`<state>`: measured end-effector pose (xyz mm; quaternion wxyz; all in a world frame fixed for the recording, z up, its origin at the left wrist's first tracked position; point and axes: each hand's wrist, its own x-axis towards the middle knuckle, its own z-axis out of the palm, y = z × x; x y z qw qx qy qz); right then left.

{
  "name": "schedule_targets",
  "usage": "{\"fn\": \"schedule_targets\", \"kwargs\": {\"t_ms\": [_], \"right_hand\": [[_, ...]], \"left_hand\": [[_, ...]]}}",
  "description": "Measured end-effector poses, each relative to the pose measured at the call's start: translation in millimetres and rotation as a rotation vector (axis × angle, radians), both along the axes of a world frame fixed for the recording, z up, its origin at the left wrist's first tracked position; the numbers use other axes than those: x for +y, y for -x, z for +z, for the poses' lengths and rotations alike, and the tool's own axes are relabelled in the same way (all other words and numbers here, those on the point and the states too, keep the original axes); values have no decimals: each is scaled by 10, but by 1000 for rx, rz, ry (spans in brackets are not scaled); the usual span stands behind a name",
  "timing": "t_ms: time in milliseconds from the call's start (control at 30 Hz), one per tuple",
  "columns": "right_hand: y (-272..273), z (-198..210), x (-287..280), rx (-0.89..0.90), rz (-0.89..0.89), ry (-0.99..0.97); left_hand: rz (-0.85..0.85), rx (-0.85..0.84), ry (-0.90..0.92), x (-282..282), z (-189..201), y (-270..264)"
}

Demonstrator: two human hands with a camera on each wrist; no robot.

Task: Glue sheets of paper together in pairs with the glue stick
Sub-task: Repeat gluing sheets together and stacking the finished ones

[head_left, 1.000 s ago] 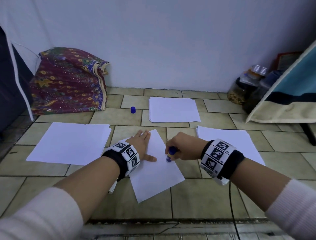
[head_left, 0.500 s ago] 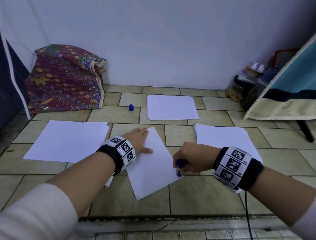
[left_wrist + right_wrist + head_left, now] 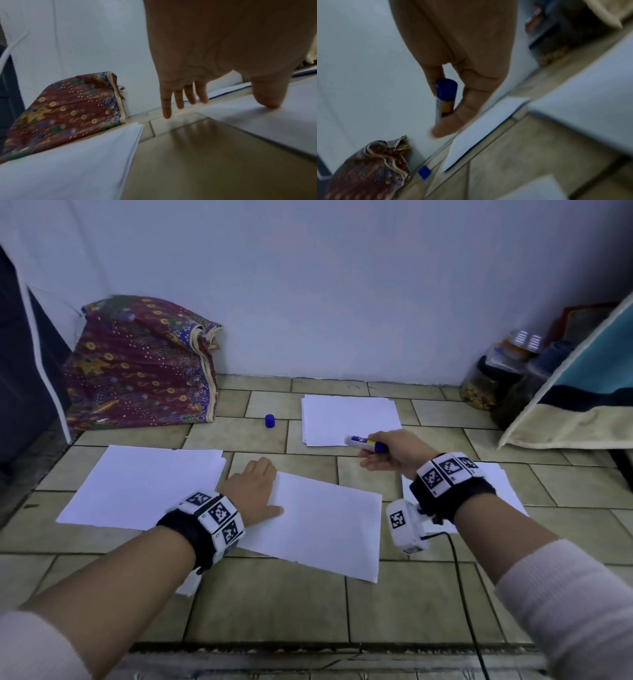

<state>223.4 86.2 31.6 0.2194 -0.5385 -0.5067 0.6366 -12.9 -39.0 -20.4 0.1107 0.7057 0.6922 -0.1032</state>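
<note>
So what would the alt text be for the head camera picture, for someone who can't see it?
Seen from above, a person's left hand presses a white sheet flat on a tiled floor while the right hand holds an uncapped glue stick lifted above it. Three paper stacks and a small blue cap lie around.

Uncapped blue-based glue stick (image 3: 365, 443) held level above floor, single white sheet (image 3: 325, 525) flat on tiles

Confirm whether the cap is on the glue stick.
No: the blue cap stands on the floor tiles, apart from the glue stick held in the right hand.
</note>
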Motion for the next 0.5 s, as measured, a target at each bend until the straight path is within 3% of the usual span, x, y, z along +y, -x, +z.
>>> {"fn": "schedule_targets", "kwargs": {"t_ms": [133, 267, 367, 500], "right_hand": [[303, -178, 125, -130, 116, -50], [707, -173, 96, -133, 106, -128], [988, -179, 73, -117, 91, -167], [1218, -163, 97, -411, 149, -404]], "left_hand": [[-32, -173, 23, -120, -47, 121], [-59, -58, 277, -165, 3, 201], [9, -63, 324, -162, -73, 211], [68, -63, 296, -145, -202, 164]]}}
